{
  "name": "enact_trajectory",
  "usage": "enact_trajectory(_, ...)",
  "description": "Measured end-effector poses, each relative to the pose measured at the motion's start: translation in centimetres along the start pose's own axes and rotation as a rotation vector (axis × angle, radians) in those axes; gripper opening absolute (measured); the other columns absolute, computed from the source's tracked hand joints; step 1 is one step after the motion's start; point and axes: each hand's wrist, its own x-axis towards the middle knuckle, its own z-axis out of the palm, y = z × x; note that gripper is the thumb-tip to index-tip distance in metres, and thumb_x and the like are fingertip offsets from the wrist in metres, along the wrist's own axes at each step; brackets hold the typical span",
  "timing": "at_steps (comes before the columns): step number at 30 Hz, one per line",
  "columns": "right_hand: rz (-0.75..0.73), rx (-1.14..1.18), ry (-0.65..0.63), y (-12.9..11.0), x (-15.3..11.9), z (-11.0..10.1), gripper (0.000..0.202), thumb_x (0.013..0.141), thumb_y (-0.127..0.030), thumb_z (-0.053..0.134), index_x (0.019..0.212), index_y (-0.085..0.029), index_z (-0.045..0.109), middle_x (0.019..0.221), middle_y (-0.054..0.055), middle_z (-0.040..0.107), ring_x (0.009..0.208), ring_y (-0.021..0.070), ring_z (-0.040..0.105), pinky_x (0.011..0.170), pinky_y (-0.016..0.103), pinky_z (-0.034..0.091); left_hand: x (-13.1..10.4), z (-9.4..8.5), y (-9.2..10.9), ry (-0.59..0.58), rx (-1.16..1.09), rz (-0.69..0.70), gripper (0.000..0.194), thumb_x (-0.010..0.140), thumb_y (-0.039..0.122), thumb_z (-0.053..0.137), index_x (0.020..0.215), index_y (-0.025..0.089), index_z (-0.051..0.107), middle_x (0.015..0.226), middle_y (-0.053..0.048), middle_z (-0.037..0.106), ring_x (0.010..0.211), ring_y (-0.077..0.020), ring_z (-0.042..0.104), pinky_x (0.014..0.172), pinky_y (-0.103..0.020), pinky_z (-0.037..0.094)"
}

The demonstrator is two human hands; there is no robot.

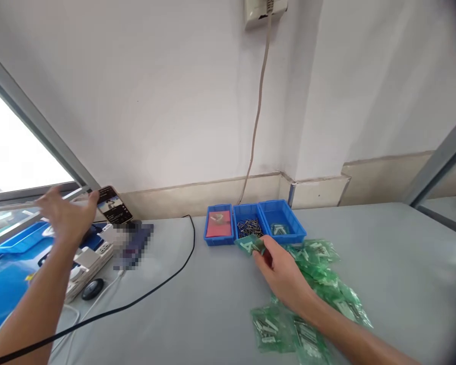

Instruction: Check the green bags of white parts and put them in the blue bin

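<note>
My right hand (pixel 279 271) pinches a small green plastic bag (pixel 246 244) with pale pieces in it, just in front of the blue bins. My left hand (pixel 69 213) is raised at the far left with fingers spread, its thumb at the edge of a propped-up phone (pixel 114 205) with a lit screen. Of the three blue bins, one holds a red sheet (pixel 219 224), the middle one dark screws (pixel 250 228), and the right bin (pixel 297 230) a small bag. Several green bags (pixel 271 327) of metal parts lie around and beneath my right forearm.
A white power strip (pixel 99 258) with adapters sits at the left, beside a black mouse-like object (pixel 92 289). A black cable (pixel 155 288) crosses the grey table (pixel 197 324). A pale cord (pixel 259 101) hangs down the wall. Metal frame bars stand at both sides.
</note>
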Motion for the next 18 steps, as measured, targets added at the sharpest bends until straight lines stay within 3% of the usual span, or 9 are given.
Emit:
enact_trajectory(2,-0.002,-0.003,0.001,0.0,0.0,0.0,0.013,0.102,-0.036,0.047,0.096,-0.025,0.051,0.075,-0.003,0.056,0.065,0.0195,0.052,0.059,0.030,0.037,2.4,3.4,0.8,-0.034,-0.014,-0.056,0.108,0.084,0.074,0.066,0.153,-0.001,0.029,0.161,-0.032,0.029,0.152,-0.0530,0.025,0.120,-0.073,0.026)
enact_trajectory(5,0.001,-0.005,0.002,0.0,0.1,-0.1,0.014,0.102,-0.037,0.047,0.097,-0.025,0.052,0.074,-0.003,0.056,0.065,0.0196,0.052,0.058,0.030,0.037,3.7,5.9,1.2,-0.050,0.005,-0.075,0.106,0.080,0.072,0.072,0.151,0.004,0.032,0.155,-0.029,0.035,0.145,-0.0513,0.037,0.116,-0.069,0.035)
enact_trajectory(8,0.000,0.004,0.006,-0.1,0.2,-0.3,0.014,0.102,-0.037,0.047,0.098,-0.025,0.052,0.074,-0.002,0.056,0.065,0.0195,0.052,0.058,0.030,0.037,3.7,6.5,1.3,-0.101,0.028,-0.104,0.102,0.079,0.069,0.074,0.149,0.007,0.033,0.154,-0.029,0.034,0.143,-0.0525,0.035,0.112,-0.071,0.037)
enact_trajectory(12,-0.001,0.003,0.008,-0.4,0.1,-0.4,0.013,0.102,-0.037,0.048,0.097,-0.025,0.053,0.075,-0.002,0.057,0.065,0.0200,0.052,0.057,0.030,0.038,3.6,6.7,0.9,-0.260,-0.022,-0.050,0.102,0.081,0.070,0.072,0.143,0.000,0.030,0.156,-0.029,0.024,0.144,-0.0544,0.026,0.111,-0.073,0.033)
enact_trajectory(18,-0.025,-0.001,0.037,-0.5,0.2,-0.5,0.014,0.101,-0.036,0.049,0.092,-0.026,0.052,0.074,-0.001,0.059,0.063,0.0198,0.054,0.055,0.029,0.037,3.8,7.5,0.4,-0.258,-0.042,-0.045,0.094,0.088,0.065,0.066,0.138,-0.004,0.027,0.152,-0.030,0.014,0.139,-0.0574,0.029,0.109,-0.076,0.033)
